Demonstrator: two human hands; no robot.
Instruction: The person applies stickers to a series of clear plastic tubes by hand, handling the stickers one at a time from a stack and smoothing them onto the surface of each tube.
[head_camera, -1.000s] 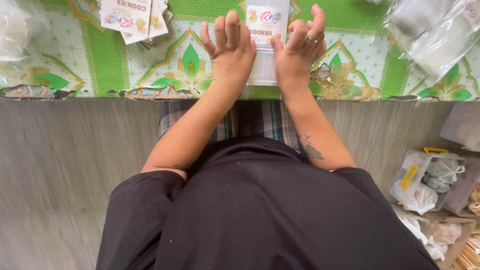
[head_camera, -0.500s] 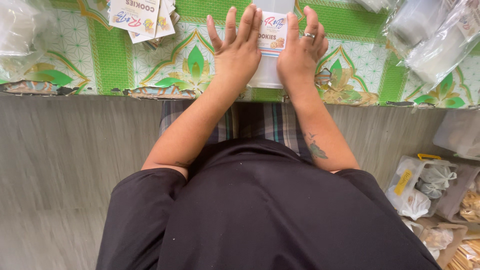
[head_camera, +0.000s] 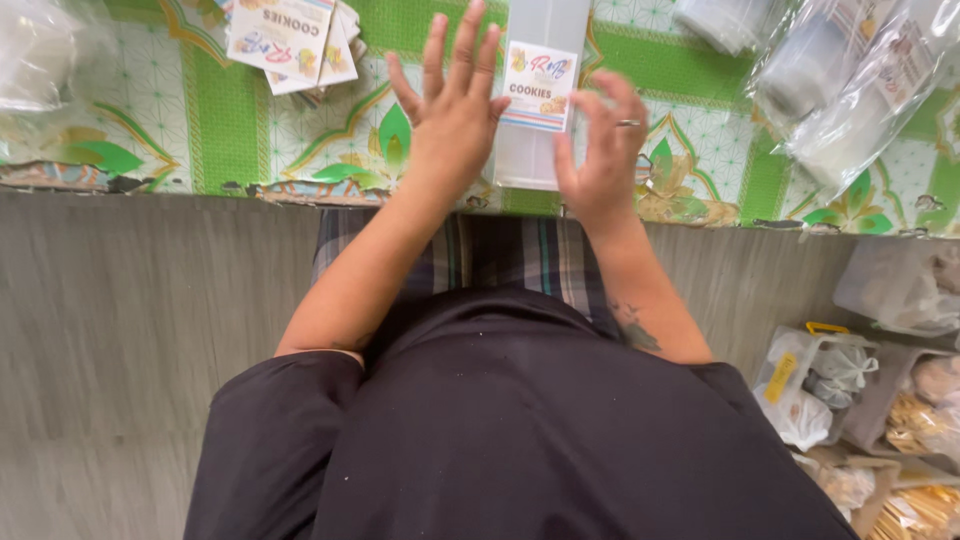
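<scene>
Floor (head_camera: 120, 350): grey wood-grain boards, matt, filling the near half of the scene on both sides of the person.
Tablecloth (head_camera: 230, 130): glossy plastic sheet, green and white with leaf and lattice patterns, spread across the far part; its near edge is worn and ragged.
Dark shirt (head_camera: 520, 430): black smooth fabric covering the near centre, hiding the floor under it; a plaid garment (head_camera: 520, 255) in grey and green stripes shows between it and the cloth's edge.
Clear bags (head_camera: 850, 80): crinkled see-through plastic, piled at the far right on the cloth.
Floor bags (head_camera: 880, 400): knotted plastic bags with pale and golden contents, near right, beside the person.
Plastic pouch (head_camera: 535, 150): tall, flat, frosted-white rectangle with a colourful label stuck on its front, lying on the cloth at the far centre, between the two hands.
Label stack (head_camera: 285, 40): loose paper stickers with printed pictures, fanned out at the far left, well apart from the hands.
Left hand (head_camera: 455, 110): flat, fingers spread apart, palm down just beside the pouch's left edge, clamped on nothing.
Right hand (head_camera: 600, 150): fingers loosely curved and apart, a ring on one; it touches the pouch's right edge without closing around it.
</scene>
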